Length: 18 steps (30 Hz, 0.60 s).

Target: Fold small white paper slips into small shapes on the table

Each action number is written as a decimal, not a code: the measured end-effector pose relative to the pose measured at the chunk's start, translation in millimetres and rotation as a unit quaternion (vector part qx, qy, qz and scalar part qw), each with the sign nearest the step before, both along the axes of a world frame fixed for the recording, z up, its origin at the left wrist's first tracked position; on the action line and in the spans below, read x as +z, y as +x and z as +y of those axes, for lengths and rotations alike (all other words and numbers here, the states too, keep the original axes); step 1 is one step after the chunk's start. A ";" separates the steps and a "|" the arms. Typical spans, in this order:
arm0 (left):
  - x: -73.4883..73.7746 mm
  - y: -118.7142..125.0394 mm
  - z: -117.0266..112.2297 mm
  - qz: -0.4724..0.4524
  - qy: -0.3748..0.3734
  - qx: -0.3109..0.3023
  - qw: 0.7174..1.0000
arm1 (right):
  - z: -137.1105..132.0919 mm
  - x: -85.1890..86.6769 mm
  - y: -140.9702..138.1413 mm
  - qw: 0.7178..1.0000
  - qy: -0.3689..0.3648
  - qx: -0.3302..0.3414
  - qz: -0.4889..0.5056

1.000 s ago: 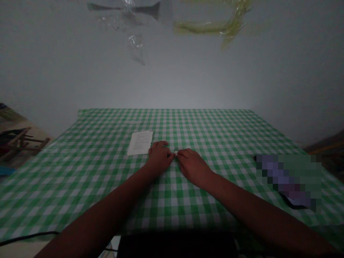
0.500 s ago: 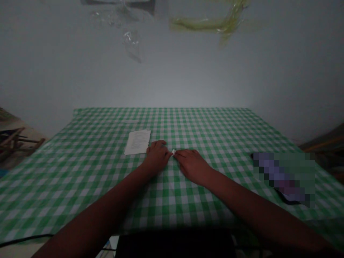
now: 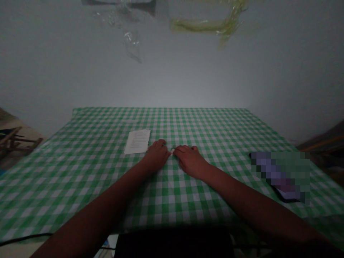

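A small white piece of paper (image 3: 172, 152), seemingly folded, shows between my two hands near the middle of the table. My left hand (image 3: 157, 154) pinches its left side with the fingertips. On the other side my right hand (image 3: 190, 159) has its fingers closed on the paper's right side. Much of the piece is covered by my fingers, so its full shape is hidden. Just beyond my left hand lies a stack of printed paper sheets (image 3: 137, 142).
A green and white checked tablecloth (image 3: 166, 200) covers the table, which meets a pale wall (image 3: 172, 79). To the right lies a phone-like device (image 3: 279, 179), partly blurred out. A black cable (image 3: 27, 238) runs along the lower left edge.
My right hand has shifted slightly up and left, its fingers changing position on the white paper. My left hand stays almost in place. The view has moved a little.
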<state>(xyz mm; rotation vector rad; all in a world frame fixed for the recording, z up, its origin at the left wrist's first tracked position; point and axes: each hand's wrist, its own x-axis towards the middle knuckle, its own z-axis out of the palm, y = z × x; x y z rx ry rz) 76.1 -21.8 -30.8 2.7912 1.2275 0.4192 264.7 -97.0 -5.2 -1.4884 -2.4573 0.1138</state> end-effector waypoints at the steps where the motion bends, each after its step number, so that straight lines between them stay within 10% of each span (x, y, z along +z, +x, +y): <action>1: -1.0 -0.6 0.2 -0.007 -0.001 0.001 1.000 | 0.9 -0.8 0.5 1.000 -0.001 0.003 0.002; 18: 3.6 -3.1 -0.3 -0.065 -0.045 -0.043 0.996 | 24.2 -22.3 18.9 0.979 0.026 0.054 0.194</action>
